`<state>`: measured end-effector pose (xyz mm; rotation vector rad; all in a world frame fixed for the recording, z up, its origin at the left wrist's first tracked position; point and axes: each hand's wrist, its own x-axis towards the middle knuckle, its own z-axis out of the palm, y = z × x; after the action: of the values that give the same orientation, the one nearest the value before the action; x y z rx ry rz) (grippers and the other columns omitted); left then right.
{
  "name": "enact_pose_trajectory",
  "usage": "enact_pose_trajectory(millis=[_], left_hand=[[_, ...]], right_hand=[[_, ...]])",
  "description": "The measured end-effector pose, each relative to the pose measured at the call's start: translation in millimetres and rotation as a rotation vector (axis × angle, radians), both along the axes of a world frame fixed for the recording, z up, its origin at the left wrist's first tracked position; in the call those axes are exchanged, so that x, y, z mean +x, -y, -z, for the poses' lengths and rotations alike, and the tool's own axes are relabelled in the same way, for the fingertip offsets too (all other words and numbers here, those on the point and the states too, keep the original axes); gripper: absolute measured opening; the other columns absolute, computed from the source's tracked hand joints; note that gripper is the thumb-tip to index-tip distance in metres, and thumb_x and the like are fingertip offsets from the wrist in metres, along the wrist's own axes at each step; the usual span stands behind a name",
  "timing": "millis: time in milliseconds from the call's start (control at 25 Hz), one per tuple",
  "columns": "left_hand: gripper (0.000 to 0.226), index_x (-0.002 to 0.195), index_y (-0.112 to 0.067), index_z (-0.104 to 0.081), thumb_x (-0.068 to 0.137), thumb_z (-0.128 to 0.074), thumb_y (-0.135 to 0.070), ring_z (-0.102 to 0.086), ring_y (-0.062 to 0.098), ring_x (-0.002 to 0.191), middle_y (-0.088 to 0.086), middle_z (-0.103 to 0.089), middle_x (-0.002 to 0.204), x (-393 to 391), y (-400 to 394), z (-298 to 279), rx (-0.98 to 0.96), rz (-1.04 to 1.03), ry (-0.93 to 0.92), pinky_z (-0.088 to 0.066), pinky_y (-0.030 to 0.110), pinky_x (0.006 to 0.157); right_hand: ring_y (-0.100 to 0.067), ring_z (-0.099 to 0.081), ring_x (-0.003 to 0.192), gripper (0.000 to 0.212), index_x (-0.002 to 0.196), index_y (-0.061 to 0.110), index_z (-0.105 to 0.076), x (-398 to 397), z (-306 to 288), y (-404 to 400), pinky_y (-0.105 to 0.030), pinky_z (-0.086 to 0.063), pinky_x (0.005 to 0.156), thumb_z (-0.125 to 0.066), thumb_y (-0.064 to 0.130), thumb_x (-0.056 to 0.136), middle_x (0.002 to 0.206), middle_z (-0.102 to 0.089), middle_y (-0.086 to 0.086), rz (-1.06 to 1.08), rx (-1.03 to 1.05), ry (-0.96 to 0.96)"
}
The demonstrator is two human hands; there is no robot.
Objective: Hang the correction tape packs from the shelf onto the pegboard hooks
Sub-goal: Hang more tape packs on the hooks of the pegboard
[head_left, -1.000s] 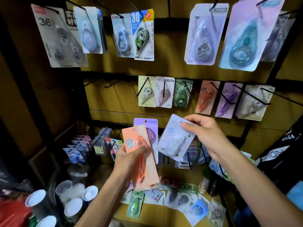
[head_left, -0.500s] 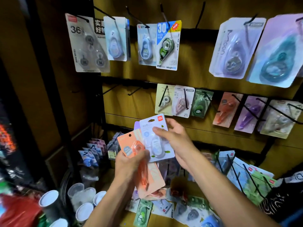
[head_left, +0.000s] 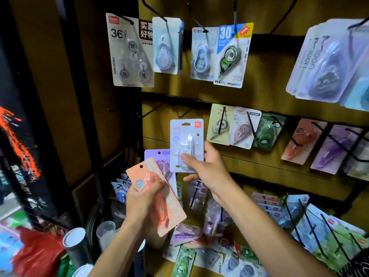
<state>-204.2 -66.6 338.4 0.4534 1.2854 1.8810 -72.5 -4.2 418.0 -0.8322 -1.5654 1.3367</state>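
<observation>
My right hand (head_left: 207, 166) grips a pale lilac correction tape pack (head_left: 186, 136) upright, its hang hole just below two bare black hooks (head_left: 153, 109) on the middle rail of the pegboard. An orange pack (head_left: 157, 194) sits fanned in my left hand (head_left: 143, 202), with a purple pack (head_left: 159, 156) behind it. More loose packs (head_left: 207, 256) lie on the shelf below, several of them blurred.
Hung packs fill the top row (head_left: 131, 50) and the middle row to the right (head_left: 233, 126). Long black hooks (head_left: 307, 220) stick out at lower right over stacked packs. White cups (head_left: 74, 242) and a red bag (head_left: 40, 254) stand at lower left beside a dark frame post (head_left: 79, 96).
My right hand has turned the lilac pack upright and lifted it left toward the bare hooks. The view has swung left; my left hand still holds the orange and purple packs.
</observation>
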Motion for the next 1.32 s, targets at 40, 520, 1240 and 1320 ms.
enact_pose_trajectory(millis=[40,520,1240,1320], left_hand=[[0.016,0.090,-0.008,-0.066,0.078,-0.074,0.001,-0.065,0.028,0.071,0.015,-0.070,0.084,-4.6,0.3,0.2,-0.003,-0.007,0.003,-0.054,0.036,0.069],[0.013,0.088,-0.012,-0.067,0.080,-0.074,-0.003,-0.068,0.016,0.059,0.006,-0.072,0.078,-22.9,-5.7,-3.1,-0.035,-0.027,-0.073,-0.055,0.027,0.055],[0.021,0.096,-0.009,-0.068,0.077,-0.076,-0.003,-0.071,0.027,0.074,0.010,-0.076,0.087,-50.2,-81.9,8.1,0.019,0.052,-0.129,-0.057,0.040,0.074],[0.021,0.097,-0.009,-0.068,0.078,-0.074,-0.002,-0.070,0.027,0.074,0.011,-0.075,0.088,-45.6,-74.7,6.0,0.022,0.073,-0.092,-0.057,0.041,0.075]], right_hand=[[-0.026,-0.073,0.092,0.026,0.113,0.018,-0.055,-7.2,-5.1,-2.6,-0.027,-0.057,0.051,-0.066,0.010,0.091,0.111,-0.071,-0.003,-0.001,-0.002,-0.008],[-0.016,-0.069,0.079,0.020,0.106,0.016,-0.058,-42.4,-3.5,-39.3,-0.032,-0.059,0.053,-0.068,0.016,0.089,0.102,-0.070,-0.002,0.167,-0.153,-0.064],[-0.029,-0.061,0.112,0.065,0.137,0.010,-0.044,-63.5,19.1,-218.7,-0.032,-0.059,0.070,-0.076,0.029,0.083,0.128,-0.058,-0.012,0.354,-0.405,-0.066],[-0.030,-0.057,0.110,0.058,0.132,0.011,-0.048,-57.4,28.9,-197.4,-0.035,-0.056,0.073,-0.074,0.025,0.083,0.130,-0.054,-0.012,0.342,-0.492,-0.028]])
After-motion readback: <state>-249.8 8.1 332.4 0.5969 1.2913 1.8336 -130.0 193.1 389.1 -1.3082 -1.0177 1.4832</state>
